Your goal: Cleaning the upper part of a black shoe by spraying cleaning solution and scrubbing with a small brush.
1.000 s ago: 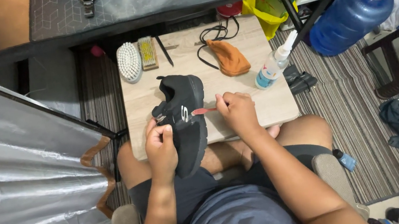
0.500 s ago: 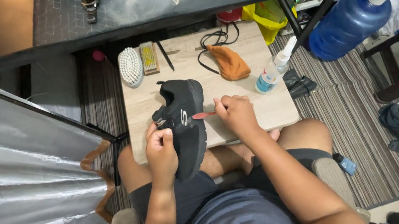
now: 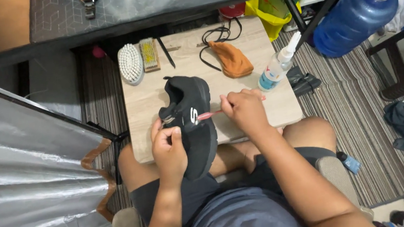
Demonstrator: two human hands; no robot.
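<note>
A black sneaker (image 3: 194, 122) lies tilted over the near edge of a small wooden table (image 3: 276, 110), its heel toward my lap. My left hand (image 3: 169, 149) grips the sneaker's left side near the collar. My right hand (image 3: 245, 109) holds a thin pink-handled toothbrush (image 3: 208, 114) whose head touches the sneaker's side. I sit with my knees under the table.
On the table lie a white scrub brush (image 3: 130, 63), a small wooden brush (image 3: 149, 54), black laces (image 3: 217, 36), an orange cloth (image 3: 232, 60) and a clear spray bottle (image 3: 278, 65). A blue water jug (image 3: 353, 19) stands right; a silver reflector panel (image 3: 16, 189) fills the left.
The view has shifted slightly; my hands and the sneaker keep nearly the same pose, with the brush head still against the sneaker's side.
</note>
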